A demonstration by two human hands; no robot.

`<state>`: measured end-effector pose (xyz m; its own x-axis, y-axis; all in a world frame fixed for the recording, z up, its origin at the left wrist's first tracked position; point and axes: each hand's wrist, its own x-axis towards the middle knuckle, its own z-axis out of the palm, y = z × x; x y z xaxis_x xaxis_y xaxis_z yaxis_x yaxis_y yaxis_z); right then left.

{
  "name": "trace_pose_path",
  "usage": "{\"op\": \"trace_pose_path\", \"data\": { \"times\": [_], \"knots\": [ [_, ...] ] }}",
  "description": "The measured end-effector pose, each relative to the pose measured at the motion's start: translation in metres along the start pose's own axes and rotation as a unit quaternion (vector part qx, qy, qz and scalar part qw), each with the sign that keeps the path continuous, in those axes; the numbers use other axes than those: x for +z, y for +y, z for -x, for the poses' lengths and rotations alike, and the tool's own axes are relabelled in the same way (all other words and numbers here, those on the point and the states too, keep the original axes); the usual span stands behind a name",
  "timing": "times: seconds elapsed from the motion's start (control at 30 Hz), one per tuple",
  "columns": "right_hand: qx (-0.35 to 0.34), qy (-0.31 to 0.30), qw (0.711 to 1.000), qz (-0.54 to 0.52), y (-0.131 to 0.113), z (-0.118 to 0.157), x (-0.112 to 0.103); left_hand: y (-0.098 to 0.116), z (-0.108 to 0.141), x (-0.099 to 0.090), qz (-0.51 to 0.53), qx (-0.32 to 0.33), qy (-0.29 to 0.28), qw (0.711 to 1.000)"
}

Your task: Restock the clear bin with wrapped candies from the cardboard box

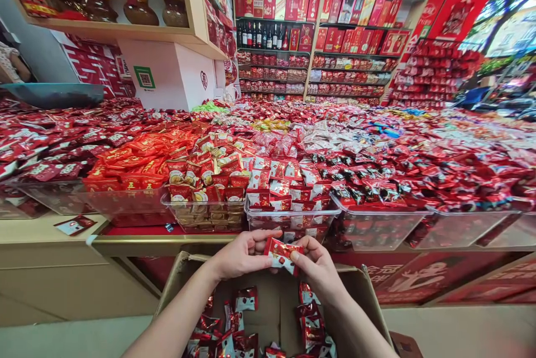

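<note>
Between my two hands is a small red and white candy packet (283,256), held up over an open cardboard box (268,296). My left hand (243,254) grips its left end with thumb and fingers. On the other end, my right hand (316,266) pinches it, thumb on the front face. Loose red and white packets (246,299) lie in the box below, along both sides. Just beyond my hands stands a clear plastic bin (293,214) with similar packets arranged in rows.
Durian candy packets (205,176) and orange-red packets (129,162) fill the bins to the left. Dark red packets (368,179) heap up on the right. One packet (75,225) lies on the counter ledge. Shelves (276,20) of bottles and boxes stand behind.
</note>
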<state>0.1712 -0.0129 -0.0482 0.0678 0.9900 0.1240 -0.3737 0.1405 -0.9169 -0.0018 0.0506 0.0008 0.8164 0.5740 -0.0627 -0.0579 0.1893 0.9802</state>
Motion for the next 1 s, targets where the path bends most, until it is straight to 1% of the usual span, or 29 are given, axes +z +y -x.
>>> {"op": "trace_pose_path", "data": {
  "times": [0.13, 0.27, 0.33, 0.4, 0.47, 0.5, 0.57, 0.63, 0.67, 0.7, 0.77, 0.83, 0.87, 1.0],
  "knots": [
    [-0.028, -0.047, 0.996, 0.071, -0.005, 0.001, 0.004, 0.001, -0.002, 0.003, -0.083, -0.015, 0.042, 0.996],
    [-0.019, -0.049, 0.989, 0.135, -0.008, 0.006, 0.01, -0.002, -0.002, 0.003, -0.116, -0.013, 0.06, 0.991],
    [-0.037, -0.052, 0.977, 0.203, -0.015, 0.01, 0.011, -0.002, -0.002, 0.001, -0.13, 0.0, 0.068, 0.989],
    [-0.076, -0.056, 0.953, 0.288, -0.029, 0.013, 0.013, -0.003, -0.002, -0.002, -0.138, 0.011, 0.066, 0.988],
    [-0.129, -0.039, 0.934, 0.331, -0.053, 0.01, 0.014, -0.002, -0.002, -0.003, -0.138, 0.014, 0.054, 0.989],
    [-0.155, -0.024, 0.928, 0.338, -0.068, 0.006, 0.013, -0.002, -0.002, -0.004, -0.136, 0.014, 0.049, 0.989],
    [-0.203, 0.016, 0.912, 0.356, -0.1, -0.012, 0.012, -0.002, -0.002, -0.004, -0.133, 0.012, 0.046, 0.99],
    [-0.23, 0.046, 0.885, 0.402, -0.13, -0.038, 0.01, -0.003, -0.001, -0.002, -0.133, 0.01, 0.051, 0.99],
    [-0.231, 0.058, 0.873, 0.426, -0.143, -0.054, 0.009, -0.003, -0.001, -0.001, -0.135, 0.008, 0.056, 0.989],
    [-0.227, 0.079, 0.855, 0.46, -0.154, -0.069, 0.009, -0.003, 0.0, 0.0, -0.138, 0.007, 0.06, 0.989],
    [-0.194, 0.12, 0.791, 0.568, -0.168, -0.095, 0.01, -0.003, 0.0, 0.002, -0.146, 0.004, 0.07, 0.987],
    [-0.158, 0.138, 0.728, 0.653, -0.172, -0.114, 0.012, -0.003, 0.001, 0.003, -0.153, 0.002, 0.076, 0.985],
    [-0.145, 0.137, 0.709, 0.677, -0.171, -0.119, 0.014, -0.004, 0.001, 0.003, -0.157, 0.002, 0.079, 0.985],
    [-0.121, 0.118, 0.679, 0.714, -0.159, -0.129, 0.018, -0.005, 0.001, 0.002, -0.163, 0.001, 0.084, 0.983]
  ]
}}
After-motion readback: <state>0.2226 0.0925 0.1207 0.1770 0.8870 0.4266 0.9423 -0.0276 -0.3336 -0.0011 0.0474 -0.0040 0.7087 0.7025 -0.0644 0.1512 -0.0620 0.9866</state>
